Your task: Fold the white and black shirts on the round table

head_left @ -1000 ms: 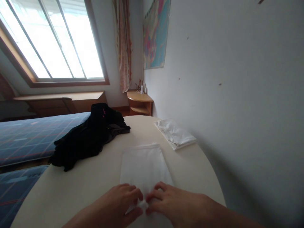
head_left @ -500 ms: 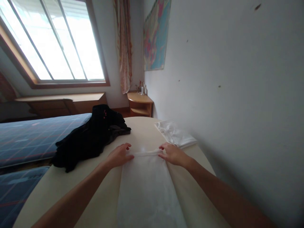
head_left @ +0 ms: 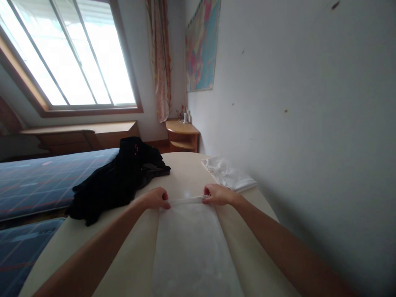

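Note:
A long, whitish, translucent plastic bag (head_left: 190, 251) lies flat on the cream table (head_left: 182, 169), its far edge a narrow band with a thin cord or gathered strip toward the right. At the left end of that edge, my left hand (head_left: 156, 198) pinches the corner between thumb and fingers. My right hand (head_left: 218, 194) grips the opposite corner, fingers closed on the band. The near end of the bag runs out of view at the bottom.
Black clothing (head_left: 114, 181) lies heaped across the table's left side. A stack of folded white plastic (head_left: 230, 175) sits at the back right, by the wall (head_left: 309, 144). Blue plaid mattresses (head_left: 46, 177) adjoin the left, and a small corner shelf (head_left: 182, 128) stands beyond.
Both hands have closed from a looser, more open pose onto the far corners of the bag. My right hand has shifted slightly left. The clothing and stack stay put.

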Action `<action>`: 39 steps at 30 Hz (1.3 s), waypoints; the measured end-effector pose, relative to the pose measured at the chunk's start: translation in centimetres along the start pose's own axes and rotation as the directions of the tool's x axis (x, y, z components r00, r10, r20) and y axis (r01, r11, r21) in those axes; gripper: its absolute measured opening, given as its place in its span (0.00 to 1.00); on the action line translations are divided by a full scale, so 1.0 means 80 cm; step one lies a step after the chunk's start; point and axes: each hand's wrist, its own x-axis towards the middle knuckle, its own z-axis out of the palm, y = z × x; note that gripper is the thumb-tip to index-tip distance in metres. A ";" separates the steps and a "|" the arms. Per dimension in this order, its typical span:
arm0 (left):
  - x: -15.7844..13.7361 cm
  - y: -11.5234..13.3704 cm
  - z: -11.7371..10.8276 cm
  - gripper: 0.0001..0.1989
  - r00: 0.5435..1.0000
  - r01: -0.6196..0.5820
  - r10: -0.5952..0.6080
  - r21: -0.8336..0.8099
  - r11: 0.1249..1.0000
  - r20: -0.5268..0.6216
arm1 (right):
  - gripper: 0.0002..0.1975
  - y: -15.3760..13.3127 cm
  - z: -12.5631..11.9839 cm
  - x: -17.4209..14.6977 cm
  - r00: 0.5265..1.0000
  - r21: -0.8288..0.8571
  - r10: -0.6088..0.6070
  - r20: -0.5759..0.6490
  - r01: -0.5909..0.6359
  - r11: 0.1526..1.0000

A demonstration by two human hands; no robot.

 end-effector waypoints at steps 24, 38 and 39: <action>-0.119 0.042 -0.033 0.16 0.903 -0.280 0.167 -0.247 0.928 -0.397 | 0.07 -0.061 -0.061 -0.106 0.874 0.076 -0.174 -0.453 0.233 0.970; -0.196 0.019 0.067 0.10 0.833 -0.535 0.502 -0.106 0.838 -0.232 | 0.13 -0.050 0.020 -0.183 0.863 0.012 -0.353 -0.363 0.383 0.924; -0.198 0.018 0.071 0.12 0.836 -0.538 0.511 -0.114 0.835 -0.203 | 0.14 -0.049 0.026 -0.186 0.871 0.002 -0.357 -0.339 0.380 0.925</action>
